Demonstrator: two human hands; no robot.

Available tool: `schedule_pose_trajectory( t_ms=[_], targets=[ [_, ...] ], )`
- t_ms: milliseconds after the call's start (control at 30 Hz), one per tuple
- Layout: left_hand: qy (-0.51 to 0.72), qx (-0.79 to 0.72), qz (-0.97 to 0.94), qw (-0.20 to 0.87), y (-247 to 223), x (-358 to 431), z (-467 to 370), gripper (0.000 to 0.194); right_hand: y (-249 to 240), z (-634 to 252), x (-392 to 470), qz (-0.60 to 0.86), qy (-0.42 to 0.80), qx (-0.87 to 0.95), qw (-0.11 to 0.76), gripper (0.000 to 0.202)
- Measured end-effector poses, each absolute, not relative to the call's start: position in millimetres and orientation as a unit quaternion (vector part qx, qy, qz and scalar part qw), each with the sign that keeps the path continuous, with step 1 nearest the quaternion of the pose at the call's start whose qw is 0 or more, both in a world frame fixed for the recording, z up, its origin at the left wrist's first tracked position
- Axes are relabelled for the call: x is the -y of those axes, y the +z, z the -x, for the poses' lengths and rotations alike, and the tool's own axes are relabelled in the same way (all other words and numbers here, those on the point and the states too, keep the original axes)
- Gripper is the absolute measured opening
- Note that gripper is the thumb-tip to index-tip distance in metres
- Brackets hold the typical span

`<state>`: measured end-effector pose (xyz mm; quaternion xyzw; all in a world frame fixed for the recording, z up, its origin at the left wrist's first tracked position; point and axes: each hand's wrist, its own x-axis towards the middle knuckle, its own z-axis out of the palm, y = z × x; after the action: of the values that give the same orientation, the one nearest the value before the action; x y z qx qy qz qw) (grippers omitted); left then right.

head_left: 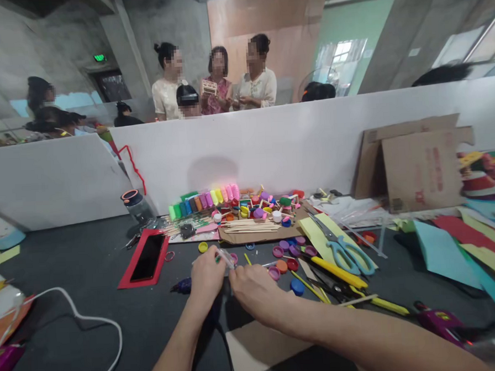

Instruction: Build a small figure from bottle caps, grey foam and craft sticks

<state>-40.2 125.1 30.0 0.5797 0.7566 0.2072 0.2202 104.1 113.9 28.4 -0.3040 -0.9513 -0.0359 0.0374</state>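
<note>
Close together over the dark table, both my hands are at work around a small clear plastic piece (225,257). My left hand (207,273) is closed with the piece pinched at its fingertips. The fingers of my right hand (255,287) are curled at the lower end of the same piece, hiding part of it. A dark blue glue gun (182,286) lies partly behind my left hand. Beside my right hand are coloured bottle caps, among them an orange cap (281,266) and a blue cap (297,286). Beneath my right forearm is a cardboard sheet (260,348).
Blue scissors (345,252) and a yellow cutter knife (339,272) lie to the right. A phone (148,257) rests on red paper at left, near a water bottle (138,208). Wooden sticks (252,226) and clay packs (204,201) sit before the white partition (270,145). People stand beyond.
</note>
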Motion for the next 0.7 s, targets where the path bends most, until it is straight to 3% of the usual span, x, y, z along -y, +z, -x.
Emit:
schedule_pose_trajectory(
  t_ms=[300,467,700],
  targets=[
    [0.252,-0.663,-0.600,0.369,8.6,-128.4,43.6,0.028,23.6,-129.7,-147.4,0.189,-0.046,0.966,0.168,0.013],
    [0.300,-0.647,-0.618,0.331,11.4,-115.3,38.2,0.026,-1.0,-134.5,-161.6,0.252,-0.008,0.946,0.205,0.016],
    [0.272,-0.644,-0.663,0.267,16.0,-109.0,33.2,0.020,4.6,-133.6,-150.1,0.180,0.014,0.972,0.152,0.011]
  ],
)
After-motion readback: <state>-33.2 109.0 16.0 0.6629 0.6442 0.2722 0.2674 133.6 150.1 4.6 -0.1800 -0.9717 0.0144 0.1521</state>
